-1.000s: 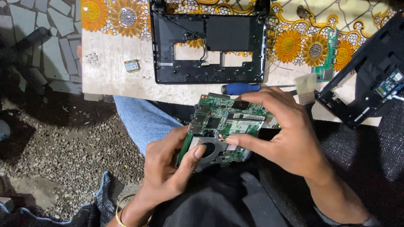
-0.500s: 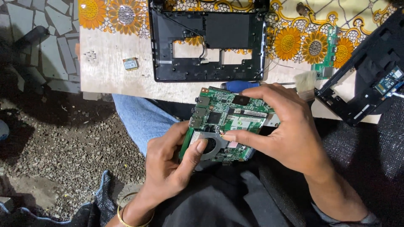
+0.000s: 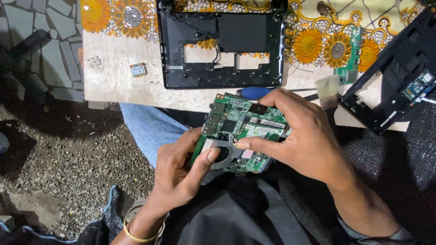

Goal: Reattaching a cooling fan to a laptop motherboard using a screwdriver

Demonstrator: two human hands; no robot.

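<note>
Green circuit board point(image 3: 240, 131) is gripped over the lap by left hand point(image 3: 181, 174), thumb on the fan cutout, and right hand point(image 3: 304, 136) fingers point(image 3: 254, 145) at its edges. Judged light, stiff, fragile; edges are best held. Beyond the fingers, black laptop shell point(image 3: 222, 50) lies on desk point(image 3: 118, 86).

My right hand point(image 3: 309, 136) covers the right end of the green laptop circuit board point(image 3: 240, 124), and my left hand point(image 3: 181, 174) hides its lower left corner; the underside I cannot see. The blue-handled screwdriver point(image 3: 254, 92) lies half hidden behind the board. The black plastic laptop base shell point(image 3: 220, 45) is cut off by the top edge, the second black plastic frame point(image 3: 399, 81) by the right edge. The chips' markings are too small to tell
</note>
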